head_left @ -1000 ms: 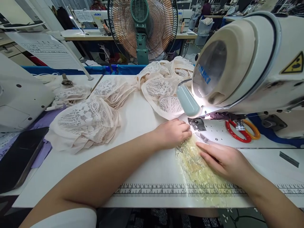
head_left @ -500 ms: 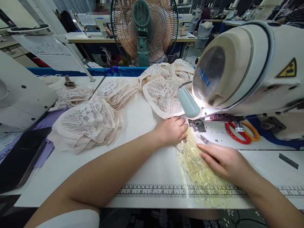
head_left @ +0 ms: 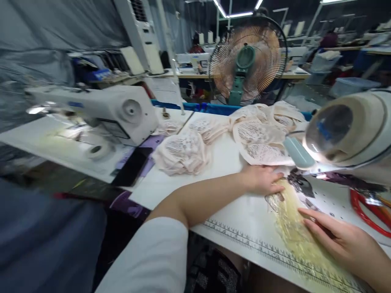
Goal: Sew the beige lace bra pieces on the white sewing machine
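Observation:
My left hand (head_left: pixel 262 180) is at the near edge of a cream lace bra (head_left: pixel 259 136), just left of the needle area. Its fingers are bent over the edge, and the fingertips are partly blurred. Under the sewing machine head (head_left: pixel 332 126), the needle and presser foot are hard to make out. My right hand (head_left: pixel 342 238) lies with fingers stretched out on the yellowish, clear-taped strip (head_left: pixel 288 215) of the table, with nothing visible in it. A pale green lamp (head_left: pixel 299 152) lights the spot above my left hand.
A pile of cream lace pieces (head_left: pixel 181 152) lies left, beside a black phone (head_left: pixel 132 167). Red-handled scissors (head_left: pixel 357 207) lie by the machine at right. A ruler strip (head_left: pixel 244 240) runs along the front edge. Beyond stand a fan (head_left: pixel 246 57) and, leftward, another sewing machine (head_left: pixel 122 110).
The view has swung left and tilted, so the scene sits further right and the whole left machine shows. Both hands keep nearly the same places on the table.

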The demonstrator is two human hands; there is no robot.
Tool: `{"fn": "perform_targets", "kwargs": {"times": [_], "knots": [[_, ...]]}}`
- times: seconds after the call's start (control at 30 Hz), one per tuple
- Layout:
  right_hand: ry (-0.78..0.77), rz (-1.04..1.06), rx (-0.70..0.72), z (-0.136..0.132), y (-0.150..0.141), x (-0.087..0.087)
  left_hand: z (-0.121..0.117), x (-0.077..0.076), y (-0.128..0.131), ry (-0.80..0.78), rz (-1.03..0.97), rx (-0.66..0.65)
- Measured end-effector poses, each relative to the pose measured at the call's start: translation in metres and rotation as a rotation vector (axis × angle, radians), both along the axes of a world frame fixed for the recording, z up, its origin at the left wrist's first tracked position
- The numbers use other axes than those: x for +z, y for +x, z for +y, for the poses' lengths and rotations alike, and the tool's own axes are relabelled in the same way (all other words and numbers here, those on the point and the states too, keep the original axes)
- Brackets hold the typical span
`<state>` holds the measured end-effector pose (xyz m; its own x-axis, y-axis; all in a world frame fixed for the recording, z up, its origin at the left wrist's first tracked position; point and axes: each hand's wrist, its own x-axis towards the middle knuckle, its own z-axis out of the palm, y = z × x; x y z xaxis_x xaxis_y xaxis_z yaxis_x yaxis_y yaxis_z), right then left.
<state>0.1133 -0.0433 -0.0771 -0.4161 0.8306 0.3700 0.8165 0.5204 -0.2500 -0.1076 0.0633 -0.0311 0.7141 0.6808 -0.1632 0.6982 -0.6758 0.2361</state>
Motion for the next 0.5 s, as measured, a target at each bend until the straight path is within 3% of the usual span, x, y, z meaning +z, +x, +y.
{"fn": "perform_targets", "kwargs": {"times": [0.13, 0.33, 0.43, 0.5], "knots": [[0.019, -0.082, -0.012, 0.001, -0.005, -0.005, -0.01, 0.009, -0.004, -0.004, 0.047, 0.031], [0.072, -0.137, -0.164, -0.03, -0.03, 0.002, -0.043, 0.041, -0.005, 0.171, 0.05, 0.1], [0.041, -0.098, -0.153, -0.036, -0.033, 0.003, -0.041, 0.043, -0.002, 0.257, -0.021, 0.238], [0.031, -0.064, -0.17, -0.036, -0.033, 0.002, -0.025, 0.037, 0.002, 0.214, 0.024, 0.4]]}}
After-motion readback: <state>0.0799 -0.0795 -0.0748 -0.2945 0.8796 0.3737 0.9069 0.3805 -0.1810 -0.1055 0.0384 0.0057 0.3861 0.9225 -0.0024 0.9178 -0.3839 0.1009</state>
